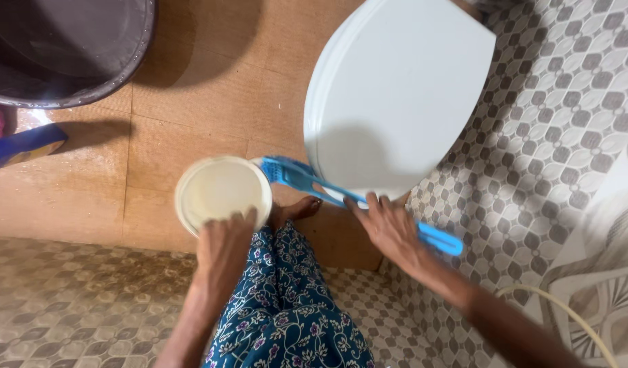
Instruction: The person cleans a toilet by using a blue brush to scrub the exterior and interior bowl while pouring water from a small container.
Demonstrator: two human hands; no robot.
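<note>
Head view, looking straight down. The left hand (222,242) grips the near rim of a round white mug (222,192), fingers curled over its edge; the mug looks to hold pale liquid and hangs over the brown tiled floor (191,102). The right hand (390,226) is closed around the handle of a blue long-handled brush (314,184). The brush's long axis runs from the handle end at near right, which sticks out past the hand, up to the bristle head at far left. That head sits just beside the mug's right rim, so the two held things almost meet between the hands. The brush shaft crosses the near edge of a closed white toilet lid (396,88), which lies beyond the right hand.

A bare foot (297,210) and blue floral trousers (287,307) show between the arms. A dark bucket (68,48) stands at far left, with a blue object (21,145) just near of it. Patterned grey tiles (566,102) cover the right side, and a pale hose (566,313) curves at near right.
</note>
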